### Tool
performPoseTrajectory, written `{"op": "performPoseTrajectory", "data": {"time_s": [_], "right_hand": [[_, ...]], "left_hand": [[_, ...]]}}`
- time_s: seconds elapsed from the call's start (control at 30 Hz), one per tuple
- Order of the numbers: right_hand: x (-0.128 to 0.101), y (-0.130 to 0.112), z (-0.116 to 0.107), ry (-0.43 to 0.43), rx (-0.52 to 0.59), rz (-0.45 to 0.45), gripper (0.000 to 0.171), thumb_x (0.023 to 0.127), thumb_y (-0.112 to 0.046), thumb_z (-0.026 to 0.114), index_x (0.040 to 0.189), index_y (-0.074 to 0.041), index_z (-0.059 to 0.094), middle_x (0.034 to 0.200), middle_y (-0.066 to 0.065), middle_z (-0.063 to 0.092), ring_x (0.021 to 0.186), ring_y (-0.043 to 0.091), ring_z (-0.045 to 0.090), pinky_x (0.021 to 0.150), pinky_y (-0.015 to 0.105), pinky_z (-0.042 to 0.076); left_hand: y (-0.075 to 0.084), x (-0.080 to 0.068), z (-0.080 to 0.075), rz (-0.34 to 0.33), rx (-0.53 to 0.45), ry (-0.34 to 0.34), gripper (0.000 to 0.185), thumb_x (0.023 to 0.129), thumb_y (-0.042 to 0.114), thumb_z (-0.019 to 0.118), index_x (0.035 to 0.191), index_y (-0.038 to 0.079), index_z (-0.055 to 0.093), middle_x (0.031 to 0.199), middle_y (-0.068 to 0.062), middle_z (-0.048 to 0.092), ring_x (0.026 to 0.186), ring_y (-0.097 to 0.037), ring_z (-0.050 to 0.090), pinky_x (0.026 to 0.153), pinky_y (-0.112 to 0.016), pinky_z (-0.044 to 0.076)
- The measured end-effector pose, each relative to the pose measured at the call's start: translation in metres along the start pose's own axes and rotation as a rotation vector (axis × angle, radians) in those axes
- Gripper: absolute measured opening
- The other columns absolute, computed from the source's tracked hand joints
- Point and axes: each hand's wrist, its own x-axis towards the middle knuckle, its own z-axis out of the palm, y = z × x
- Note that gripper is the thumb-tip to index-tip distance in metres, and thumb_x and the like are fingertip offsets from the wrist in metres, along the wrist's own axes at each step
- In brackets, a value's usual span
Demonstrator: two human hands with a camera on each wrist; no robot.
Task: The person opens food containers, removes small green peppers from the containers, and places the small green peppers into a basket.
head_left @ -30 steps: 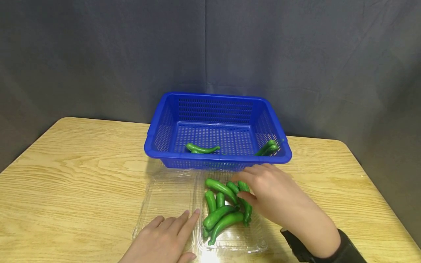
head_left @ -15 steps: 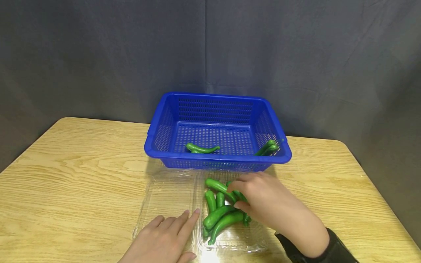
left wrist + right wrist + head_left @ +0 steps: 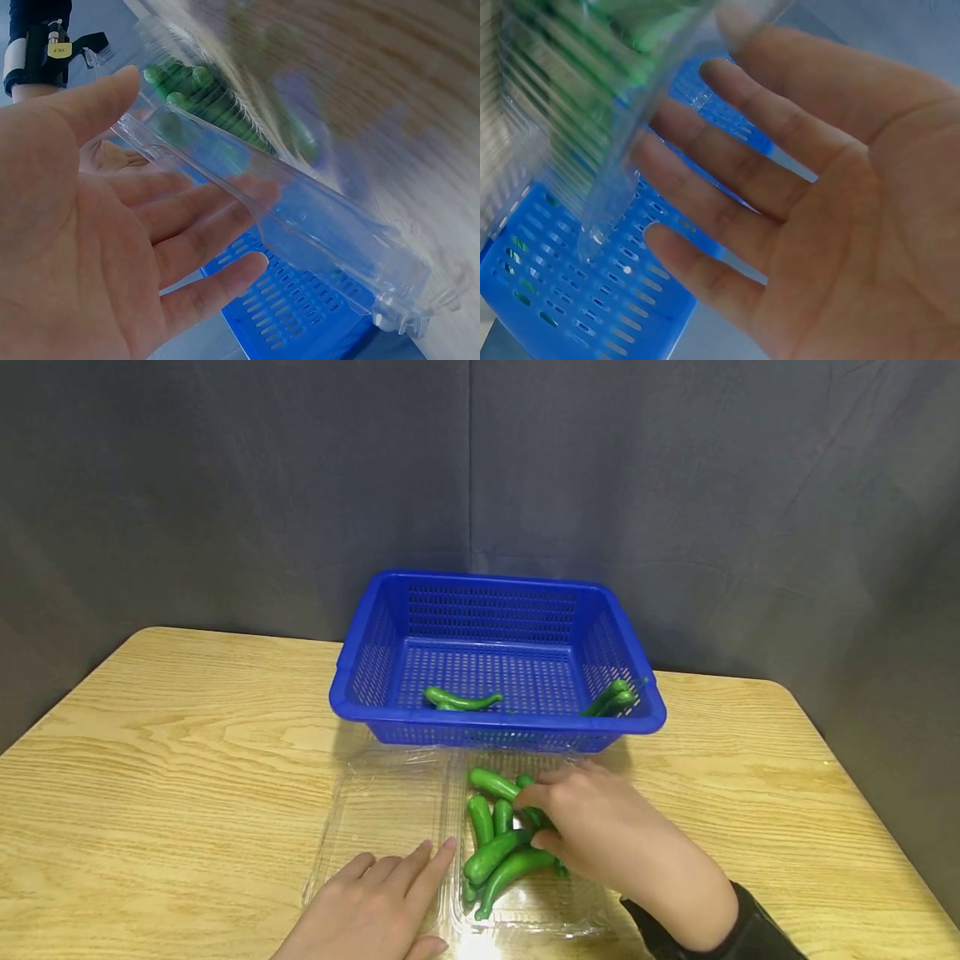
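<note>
Item: clear plastic clamshell container (image 3: pixel 390 827), lying open on the wooden table (image 3: pixel 172 760), just near of the blue basket (image 3: pixel 495 727). Its right half holds a heap of green peppers (image 3: pixel 498 852); its left half shows nothing in it.

Left hand (image 3: pixel 375 906): we record it flat, palm down, fingers straight and slightly spread, pressing on the near part of the container's left half beside the middle fold. The left wrist view shows the same open palm (image 3: pixel 97 247) against the clear plastic.

Right hand (image 3: pixel 607 835): we record it over the right side of the pepper heap, fingertips touching the peppers. The right wrist view shows its fingers (image 3: pixel 727 202) straight and apart, pinching nothing.

Blue basket: far side of the container, touching or almost touching it. We count one pepper (image 3: pixel 459 699) at its near left floor and a small cluster (image 3: pixel 613 697) in its near right corner
</note>
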Motion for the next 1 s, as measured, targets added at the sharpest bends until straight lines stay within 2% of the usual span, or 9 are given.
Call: {"op": "performPoseTrajectory", "data": {"time_s": [0.23, 0.43, 0.67, 0.83, 1.0], "right_hand": [[0.001, -0.001, 0.004, -0.033, -0.009, 0.01, 0.03, 0.073, -0.018, 0.086, 0.101, -0.017, 0.075, 0.09, -0.005, 0.069, 0.081, 0.018, 0.065, 0.075, 0.042, 0.051], [0.001, -0.002, 0.006, -0.048, -0.016, 0.019, 0.03, 0.074, -0.018, 0.086, 0.101, -0.016, 0.075, 0.089, -0.004, 0.069, 0.08, 0.019, 0.064, 0.074, 0.041, 0.051], [0.002, 0.001, 0.004, -0.037, -0.011, 0.052, 0.031, 0.075, -0.014, 0.084, 0.103, -0.012, 0.072, 0.094, -0.002, 0.07, 0.088, 0.022, 0.065, 0.083, 0.043, 0.051], [0.004, 0.005, 0.004, -0.017, -0.023, 0.079, 0.031, 0.076, -0.011, 0.084, 0.104, -0.008, 0.071, 0.099, 0.002, 0.071, 0.095, 0.026, 0.066, 0.09, 0.045, 0.05], [0.004, 0.009, 0.004, -0.026, -0.009, 0.099, 0.033, 0.076, -0.01, 0.084, 0.106, -0.006, 0.071, 0.1, 0.004, 0.069, 0.096, 0.026, 0.065, 0.089, 0.044, 0.051]], "left_hand": [[0.0, 0.0, 0.0, 0.0, -0.009, 0.008, 0.072, 0.094, 0.056, 0.054, 0.144, 0.004, 0.049, 0.127, -0.01, 0.065, 0.102, -0.024, 0.068, 0.083, -0.041, 0.055], [0.0, 0.0, 0.001, 0.0, -0.005, 0.016, 0.072, 0.094, 0.056, 0.054, 0.144, 0.005, 0.049, 0.127, -0.009, 0.066, 0.101, -0.024, 0.068, 0.083, -0.041, 0.055], [0.0, 0.0, 0.0, 0.016, 0.027, 0.066, 0.071, 0.094, 0.056, 0.053, 0.142, 0.004, 0.051, 0.125, -0.009, 0.067, 0.099, -0.023, 0.068, 0.081, -0.039, 0.055], [-0.001, -0.001, 0.001, 0.012, 0.039, 0.046, 0.073, 0.094, 0.057, 0.052, 0.143, 0.004, 0.05, 0.126, -0.009, 0.066, 0.101, -0.024, 0.068, 0.082, -0.041, 0.055], [-0.001, -0.001, 0.001, 0.007, 0.04, 0.039, 0.074, 0.092, 0.057, 0.055, 0.143, 0.004, 0.05, 0.126, -0.01, 0.066, 0.101, -0.025, 0.067, 0.082, -0.041, 0.055]]}}
